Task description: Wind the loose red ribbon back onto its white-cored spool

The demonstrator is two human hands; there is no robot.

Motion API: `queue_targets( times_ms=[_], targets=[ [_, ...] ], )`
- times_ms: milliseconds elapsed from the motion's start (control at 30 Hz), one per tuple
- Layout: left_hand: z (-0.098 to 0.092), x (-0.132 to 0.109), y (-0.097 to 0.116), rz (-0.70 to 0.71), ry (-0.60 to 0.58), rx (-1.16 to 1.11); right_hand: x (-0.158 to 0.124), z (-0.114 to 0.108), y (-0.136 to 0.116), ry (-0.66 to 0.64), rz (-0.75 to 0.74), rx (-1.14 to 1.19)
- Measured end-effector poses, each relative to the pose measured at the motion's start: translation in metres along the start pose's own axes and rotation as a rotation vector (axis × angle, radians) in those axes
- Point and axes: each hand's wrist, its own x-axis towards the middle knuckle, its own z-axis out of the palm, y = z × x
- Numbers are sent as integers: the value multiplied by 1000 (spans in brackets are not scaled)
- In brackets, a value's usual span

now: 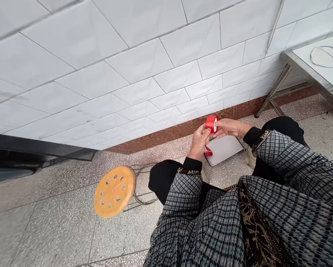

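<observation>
A red roll of tape (212, 123) sits between both my hands, held above the floor near the wall. My right hand (229, 128) grips the roll from the right side. My left hand (199, 141) pinches the loose red tape end (207, 152), which hangs down below the fingers. Under the hands a white flat board (224, 149) lies on the speckled floor.
An orange round stool (114, 191) with holes in its seat lies tipped on its wire legs to the left. A white tiled wall (144, 74) runs behind. A metal table (316, 70) with a wire loop on top stands at the right.
</observation>
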Motion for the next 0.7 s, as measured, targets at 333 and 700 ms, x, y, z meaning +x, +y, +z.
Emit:
queue_targets(
  times_ms=[333,700],
  targets=[
    [-2,-3,1,-75,-8,-27,9,-15,-2,225,-575,-1001],
    [15,-1,-1,24,216,-9,17,-23,-8,562,-440,-1145]
  ],
)
